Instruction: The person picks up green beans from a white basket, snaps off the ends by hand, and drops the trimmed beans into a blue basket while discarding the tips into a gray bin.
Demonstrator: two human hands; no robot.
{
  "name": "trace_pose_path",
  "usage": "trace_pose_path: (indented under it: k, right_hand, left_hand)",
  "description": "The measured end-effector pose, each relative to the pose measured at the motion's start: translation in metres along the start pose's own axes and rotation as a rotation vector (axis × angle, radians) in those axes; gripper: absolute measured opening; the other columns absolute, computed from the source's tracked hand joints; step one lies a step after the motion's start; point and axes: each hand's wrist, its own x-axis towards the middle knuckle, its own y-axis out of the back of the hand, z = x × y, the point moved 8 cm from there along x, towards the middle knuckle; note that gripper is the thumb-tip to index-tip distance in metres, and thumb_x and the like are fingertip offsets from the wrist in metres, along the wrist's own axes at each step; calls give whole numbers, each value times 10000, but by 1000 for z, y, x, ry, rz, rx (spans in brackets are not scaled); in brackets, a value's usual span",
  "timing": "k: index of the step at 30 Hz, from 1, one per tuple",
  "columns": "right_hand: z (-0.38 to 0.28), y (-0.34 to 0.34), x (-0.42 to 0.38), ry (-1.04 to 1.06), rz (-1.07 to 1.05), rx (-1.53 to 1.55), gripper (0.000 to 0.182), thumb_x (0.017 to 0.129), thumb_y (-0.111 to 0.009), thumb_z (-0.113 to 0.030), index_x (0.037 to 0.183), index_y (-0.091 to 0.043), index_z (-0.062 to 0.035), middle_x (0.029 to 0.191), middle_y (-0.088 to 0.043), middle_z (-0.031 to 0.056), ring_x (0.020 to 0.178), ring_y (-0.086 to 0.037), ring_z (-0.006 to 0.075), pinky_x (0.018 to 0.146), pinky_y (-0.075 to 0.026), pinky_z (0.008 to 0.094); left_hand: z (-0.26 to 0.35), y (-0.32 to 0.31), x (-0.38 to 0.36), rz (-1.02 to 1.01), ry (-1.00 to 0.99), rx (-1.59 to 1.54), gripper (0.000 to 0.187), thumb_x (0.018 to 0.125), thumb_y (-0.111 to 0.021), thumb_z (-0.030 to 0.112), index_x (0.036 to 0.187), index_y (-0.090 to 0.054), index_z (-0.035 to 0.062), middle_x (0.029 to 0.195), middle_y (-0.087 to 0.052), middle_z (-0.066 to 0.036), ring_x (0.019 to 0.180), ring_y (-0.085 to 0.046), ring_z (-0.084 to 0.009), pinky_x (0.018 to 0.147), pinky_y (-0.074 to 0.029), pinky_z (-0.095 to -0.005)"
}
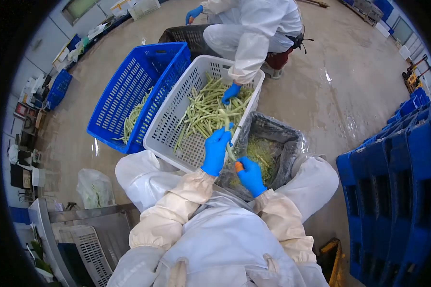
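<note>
My left hand (216, 149), in a blue glove, is closed on a long green bean (228, 130) above the near right side of the white crate (164, 112). My right hand (251, 176), also gloved in blue, is at the bean's lower end, fingers bent, with something orange at the fingertips; whether it grips the bean is hard to tell. Many green beans (203, 112) lie in the white crate. Below my right hand, a bin lined with dark plastic (292, 138) holds green and yellowish scraps (261, 152).
A co-worker (268, 28) sits opposite, one gloved hand (231, 93) in the white crate. A blue crate (112, 100) with beans is at the left. Stacked blue pallets (392, 186) stand at the right. A plastic bag (95, 188) lies on the floor near a metal frame.
</note>
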Motion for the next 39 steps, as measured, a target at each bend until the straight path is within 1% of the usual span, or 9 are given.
trace_pose_path:
  k: [3, 7, 13, 16, 20, 22, 24, 30, 39]
  right_hand:
    - [-31, -5, -7, 116, -16, -154, 149, 813, -557, -179, 804, -593, -35, 734, -587, 207, 671, -574, 378, 580, -441, 443]
    - [-42, -29, -14, 301, -150, -262, 142, 813, -539, -170, 818, -591, -38, 717, -585, 200, 668, -570, 384, 584, -435, 457]
    - [-10, 26, 14, 10, 218, 303, 107, 842, -545, -92, 895, -604, -21, 700, -576, 87, 608, -527, 157, 587, -424, 303]
    - [15, 73, 19, -123, 369, 316, 107, 870, -530, -89, 910, -604, -23, 706, -564, 57, 639, -500, 77, 588, -402, 247]
    - [40, 69, 16, -318, 232, -13, 101, 812, -575, -89, 898, -605, -46, 722, -577, 104, 609, -542, 162, 548, -418, 305]
    - [19, 61, 20, 34, 248, -439, 101, 751, -599, -69, 852, -600, -60, 733, -582, 117, 614, -564, 261, 544, -427, 365]
    - [16, 51, 25, -29, 216, -520, 86, 717, -623, -98, 795, -589, -86, 769, -587, 116, 703, -564, 314, 641, -425, 413]
    - [36, 22, 41, -152, -41, -675, 181, 702, -683, -237, 785, -583, -110, 781, -565, 88, 816, -545, 290, 819, -358, 436]
    - [39, 0, 51, -207, -109, -327, 277, 745, -675, -188, 963, -595, -36, 930, -601, 173, 856, -572, 353, 723, -452, 412]
  left_hand:
    - [-21, 6, 9, -14, -144, 121, 237, 833, -600, 75, 1058, -629, 6, 833, -591, -12, 701, -521, -71, 635, -427, -212]
    - [-33, 5, 3, -76, -110, 218, 216, 823, -601, 51, 1027, -626, -15, 810, -605, -21, 667, -541, -97, 607, -441, -244]
    - [-20, 35, 2, -341, -293, 715, 224, 843, -601, 92, 1051, -625, 13, 871, -613, -21, 808, -566, -138, 727, -456, -255]
    - [33, 132, 38, -58, -243, 438, 161, 856, -558, 86, 986, -623, 16, 892, -617, -79, 838, -576, -178, 752, -457, -299]
    - [187, 242, 78, 501, -586, 1234, 210, 826, -592, 161, 951, -613, -6, 899, -616, -156, 827, -587, -280, 738, -459, -379]
    - [206, 239, 93, 685, -806, 1607, 234, 812, -605, 178, 956, -613, -6, 903, -615, -177, 835, -590, -317, 737, -458, -410]
    - [177, 233, 127, 476, -867, 1594, 279, 780, -624, 208, 973, -617, 7, 916, -611, -199, 850, -576, -365, 750, -448, -443]
    - [-125, 198, 221, -396, -48, 1579, 280, 772, -587, 277, 940, -629, 57, 910, -614, -184, 873, -577, -376, 749, -462, -450]
    - [-249, 188, 268, 24, 41, 1671, 278, 725, -659, 220, 964, -572, 110, 926, -593, -93, 913, -574, -300, 707, -468, -445]
